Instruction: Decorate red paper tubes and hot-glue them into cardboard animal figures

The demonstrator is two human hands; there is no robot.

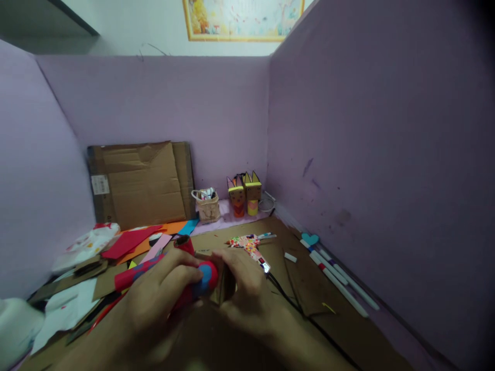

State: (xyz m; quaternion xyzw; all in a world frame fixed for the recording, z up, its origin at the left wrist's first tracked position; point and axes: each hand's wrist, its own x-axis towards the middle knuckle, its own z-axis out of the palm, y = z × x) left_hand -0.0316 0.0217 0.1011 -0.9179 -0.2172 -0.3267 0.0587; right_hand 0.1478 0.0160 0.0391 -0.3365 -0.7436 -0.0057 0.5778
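1 left hand (pixel 154 296), 1 right hand (pixel 247 286). Red tubes (pixel 126 281): at least 2, partly hidden. Glue gun (pixel 252 248): 1. Far: 2 cardboard cat figures (pixel 253 192), 1 woven basket (pixel 209 211), 1 flattened carton (pixel 143 188), 1 wall poster (pixel 243 20). Right: 1 teal heart (pixel 310 239), at least 3 white markers (pixel 340 286), 1 small white block (pixel 290 257).

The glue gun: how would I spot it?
On the flat cardboard, look just beyond the right hand. The glue gun lies there, nozzle pointing left. Unlike the pens by the purple wall, it has a colourful speckled pattern and black cord.
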